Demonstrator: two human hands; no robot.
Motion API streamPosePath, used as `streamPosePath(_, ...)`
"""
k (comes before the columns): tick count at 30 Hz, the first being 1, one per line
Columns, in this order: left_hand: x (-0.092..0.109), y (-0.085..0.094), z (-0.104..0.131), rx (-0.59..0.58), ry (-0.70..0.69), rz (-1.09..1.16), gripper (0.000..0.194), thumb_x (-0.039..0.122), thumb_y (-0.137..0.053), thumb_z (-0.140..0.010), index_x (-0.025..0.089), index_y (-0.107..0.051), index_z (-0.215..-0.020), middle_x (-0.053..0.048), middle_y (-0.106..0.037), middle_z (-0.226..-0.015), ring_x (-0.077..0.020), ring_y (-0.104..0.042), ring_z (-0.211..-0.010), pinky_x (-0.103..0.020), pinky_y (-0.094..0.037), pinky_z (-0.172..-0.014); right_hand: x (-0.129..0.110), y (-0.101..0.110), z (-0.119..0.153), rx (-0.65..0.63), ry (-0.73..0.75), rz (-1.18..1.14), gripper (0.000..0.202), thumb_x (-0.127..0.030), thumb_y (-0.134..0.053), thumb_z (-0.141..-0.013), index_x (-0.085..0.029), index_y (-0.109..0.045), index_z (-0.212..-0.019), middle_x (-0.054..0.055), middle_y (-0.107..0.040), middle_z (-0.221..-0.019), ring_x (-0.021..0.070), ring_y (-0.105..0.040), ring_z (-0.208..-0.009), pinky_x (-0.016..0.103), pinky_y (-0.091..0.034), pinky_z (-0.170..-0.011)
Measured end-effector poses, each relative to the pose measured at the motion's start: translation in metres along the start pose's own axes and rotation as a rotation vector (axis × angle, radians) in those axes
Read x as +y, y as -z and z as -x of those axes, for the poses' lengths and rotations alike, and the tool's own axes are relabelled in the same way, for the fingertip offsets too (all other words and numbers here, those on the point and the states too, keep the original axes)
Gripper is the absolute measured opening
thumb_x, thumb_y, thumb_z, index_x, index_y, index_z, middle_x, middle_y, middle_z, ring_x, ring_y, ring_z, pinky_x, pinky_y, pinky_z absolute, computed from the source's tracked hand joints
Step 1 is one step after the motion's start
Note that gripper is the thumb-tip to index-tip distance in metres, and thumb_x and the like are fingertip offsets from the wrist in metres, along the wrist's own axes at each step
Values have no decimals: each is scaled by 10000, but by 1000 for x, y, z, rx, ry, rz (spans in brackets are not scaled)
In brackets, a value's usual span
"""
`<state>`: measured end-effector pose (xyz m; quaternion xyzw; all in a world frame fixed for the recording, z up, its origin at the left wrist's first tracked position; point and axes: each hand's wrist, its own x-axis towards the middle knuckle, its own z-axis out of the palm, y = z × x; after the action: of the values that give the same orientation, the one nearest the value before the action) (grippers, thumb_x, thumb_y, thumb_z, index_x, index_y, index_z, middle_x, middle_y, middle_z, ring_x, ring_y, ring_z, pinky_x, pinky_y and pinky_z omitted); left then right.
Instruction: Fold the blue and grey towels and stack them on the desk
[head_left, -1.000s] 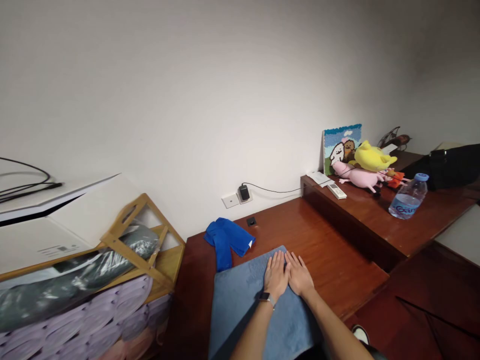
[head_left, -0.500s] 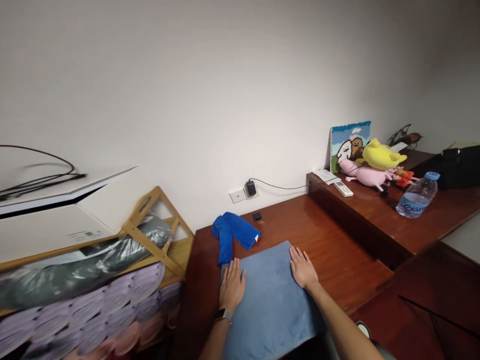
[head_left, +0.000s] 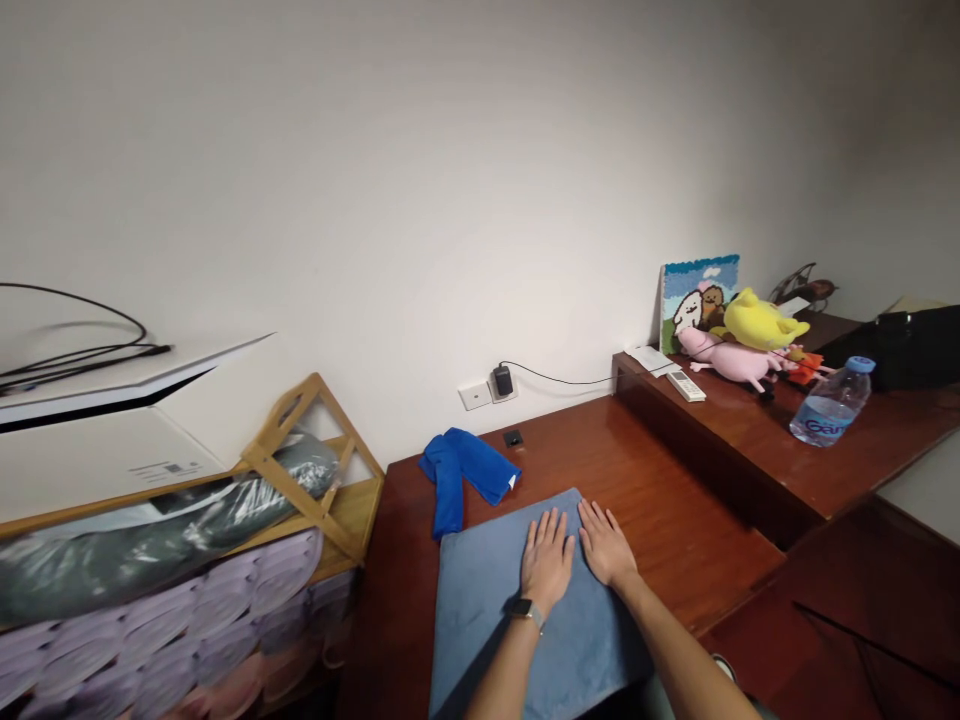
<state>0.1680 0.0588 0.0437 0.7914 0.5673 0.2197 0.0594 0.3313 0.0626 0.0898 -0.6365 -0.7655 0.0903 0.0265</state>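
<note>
A grey-blue plush cloth, smooth and squared off (head_left: 480,590), lies flat on the dark red wooden desk (head_left: 660,480). My left hand (head_left: 547,565) rests palm down on its upper middle, fingers stretched out; a watch is on that wrist. Close beside it, my right hand (head_left: 606,545) lies flat along the cloth's right edge near the far corner, fingers extended. Neither hand grips anything. A folded bright blue cloth (head_left: 480,465) sits just beyond the cloth's far left corner. The cloth's near edge is partly hidden by my arms.
On the raised desk section at right are a water bottle (head_left: 832,405), plush toys (head_left: 765,320), a remote (head_left: 686,386) and a dog picture (head_left: 697,300). A charger (head_left: 502,379) is plugged into the wall. At left stands a wooden rack (head_left: 367,500) with a white box (head_left: 172,440).
My left hand has slid right across the cloth, from its left edge to the middle, near my right hand. The right hand stays almost in place. The view has shifted slightly.
</note>
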Motion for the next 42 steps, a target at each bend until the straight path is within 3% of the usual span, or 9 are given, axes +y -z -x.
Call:
streamPosePath(2, -33, 4, 15, 0, 120, -50, 626, 480, -288, -1085, 157, -467, -1590, -136, -412, -1658, -301, -377, -1555, -546, -310, -1279, 1, -2, -1, 5, -12, -1, 645, -404, -170, -1077, -160, -257, -1668, 13, -203, -1721, 193, -174, -1625, 417, -142, -1341)
streamPosePath(6, -126, 23, 64, 63, 353, -174, 657, 450, -297, -1066, 81, -449, -1587, -160, -390, -1661, -317, -371, -1555, -545, -294, -1283, 4, -7, -1, 14, -10, 10, 643, -419, -172, -1082, -171, -252, -1670, 19, -212, -1721, 186, -181, -1623, 424, -151, -1339)
streamPosePath(9, -166, 32, 90, 91, 412, -197, 681, 449, -281, -1060, 49, -425, -1592, -168, -389, -1661, -304, -393, -1544, -512, -314, -1278, 3, -5, -1, 3, -17, 21, 645, -416, -167, -1082, -164, -242, -1671, 14, -197, -1725, 184, -175, -1624, 421, -139, -1341)
streamPosePath(16, -163, 35, 87, 89, 444, -167, 663, 430, -295, -1052, 65, -448, -1585, -182, -422, -1645, -300, -391, -1545, -502, -294, -1285, -21, 7, 13, 42, -82, 94, 627, -351, -230, -1063, -163, -303, -1657, 29, -178, -1728, 244, -156, -1629, 483, -86, -1337)
streamPosePath(20, -166, 33, 83, 56, 465, -142, 691, 438, -278, -1051, 35, -417, -1595, -184, -365, -1673, -305, -349, -1567, -486, -263, -1298, -51, -16, 49, 144, -97, 53, 612, -372, -197, -1075, -228, -326, -1655, 9, -188, -1727, 242, -162, -1629, 493, -88, -1333)
streamPosePath(26, -177, 37, 81, -26, 432, -91, 699, 488, -289, -1053, 79, -408, -1607, -178, -320, -1689, -313, -330, -1575, -517, -267, -1284, -73, -42, 89, 84, -86, -29, 637, -462, -217, -1074, -238, -268, -1669, 0, -174, -1727, 229, -145, -1632, 481, -82, -1340)
streamPosePath(31, -211, 60, 104, -40, 326, -83, 655, 470, -241, -1072, 136, -434, -1601, -114, -325, -1702, -239, -424, -1531, -407, -386, -1231, -51, -24, 90, 80, -83, -55, 625, -452, -269, -1058, -270, -314, -1654, -7, -224, -1718, 224, -186, -1624, 494, -101, -1337)
streamPosePath(35, -243, 62, 119, 22, 347, -162, 631, 430, -306, -1052, 100, -504, -1552, -144, -418, -1658, -268, -430, -1527, -464, -345, -1265, -22, -12, 85, 113, -106, -62, 609, -459, -328, -1041, -320, -371, -1632, -11, -285, -1700, 230, -227, -1613, 487, -138, -1330)
streamPosePath(42, -244, 55, 123, 110, 321, -228, 596, 400, -315, -1050, 108, -562, -1508, -145, -491, -1611, -263, -483, -1491, -480, -358, -1260, 52, 22, 48, 27, -169, 82, 625, -440, -292, -1049, -289, -318, -1655, 8, -239, -1718, 231, -211, -1616, 467, -140, -1332)
